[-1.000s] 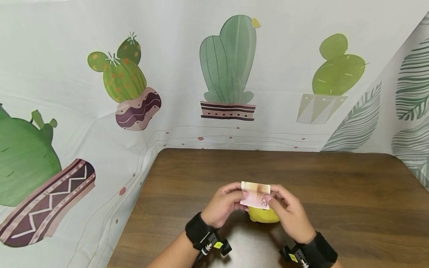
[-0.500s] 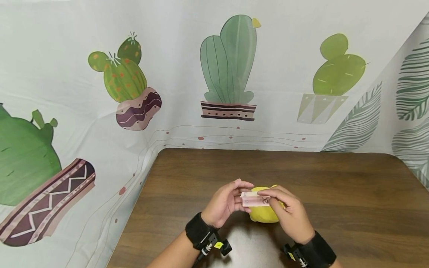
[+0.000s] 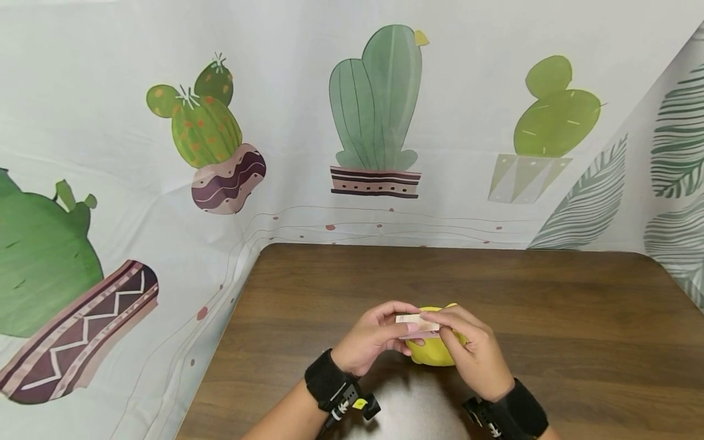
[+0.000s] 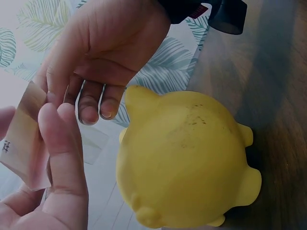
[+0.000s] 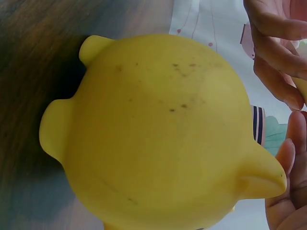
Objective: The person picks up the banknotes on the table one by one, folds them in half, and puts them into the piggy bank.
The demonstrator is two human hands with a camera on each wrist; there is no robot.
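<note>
A folded pink-and-cream banknote [image 3: 416, 324] spans the gap between both hands, creased lengthwise. My left hand [image 3: 374, 336] pinches its left end, thumb lying over the front. At the right end, the index finger and thumb of my right hand [image 3: 473, 351] grip it. Just below and behind the note stands a yellow piggy bank [image 3: 431, 352], partly covered by the hands in the head view. In the left wrist view the banknote [image 4: 29, 139] shows its fold between the fingers, apart from the piggy bank [image 4: 182, 158]. Dark specks mark the piggy bank [image 5: 163, 129] in the right wrist view.
The brown wooden table [image 3: 308, 281] has a rounded far edge. Behind it hangs a white cloth [image 3: 286, 122] printed with cacti and leaves. Black wristbands with small cameras sit on both wrists, the left wristband [image 3: 330, 379] nearer the table's left side.
The banknote, spread flat a second ago, is now folded into a narrower strip. The left hand loosened from it midway and now holds it again. The piggy bank has stayed in place.
</note>
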